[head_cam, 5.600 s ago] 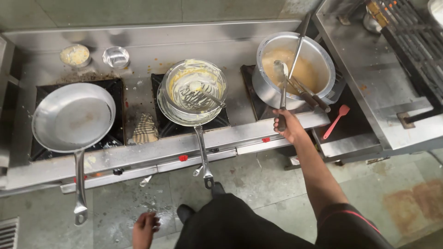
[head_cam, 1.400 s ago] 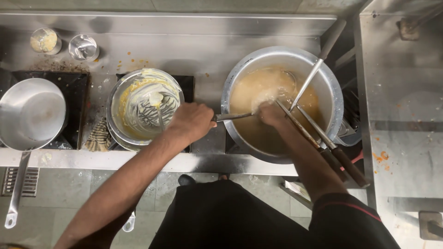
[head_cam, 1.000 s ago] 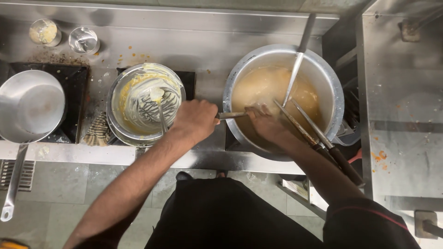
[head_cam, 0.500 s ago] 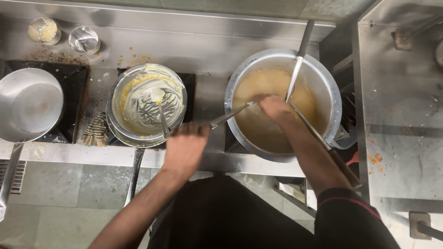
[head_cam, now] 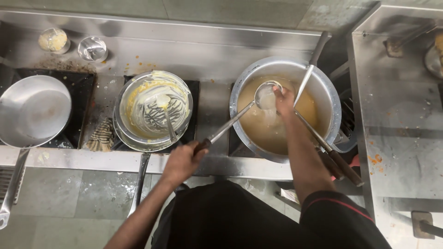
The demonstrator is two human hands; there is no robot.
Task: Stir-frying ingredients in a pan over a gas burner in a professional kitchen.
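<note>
The fingers of the left hand (head_cam: 181, 160) are wrapped tight round the dark handle end of a long ladle (head_cam: 230, 125), down near the front edge of the steel worktop (head_cam: 92, 159). The ladle's shaft runs up and to the right, and its bowl sits above the tan liquid in the big pot (head_cam: 330, 99). The right hand (head_cam: 282, 97) is at that bowl, fingers pressed to its rim or into it; whether they pinch it or only wipe it cannot be told.

The nearest risk lies in the grip: held so far out at the end, the ladle could twist or dip if the right hand pushes on the bowl, slopping liquid onto the burner or the worktop. Next, the right forearm crosses low over the pot, touching or just beside the long utensils (head_cam: 332, 154) that lean on its rim; a nudge could tip one out toward the floor. If the liquid is hot, and nothing here shows that either way, the fingers so close to its surface could be scalded.

Further left, a smeared steel bowl (head_cam: 134, 133) with a spoon (head_cam: 167, 121) in it sits on a pan, well apart from the left elbow. Beyond it stands an empty frying pan (head_cam: 34, 110), and two small containers (head_cam: 74, 42) stand by the back wall.
</note>
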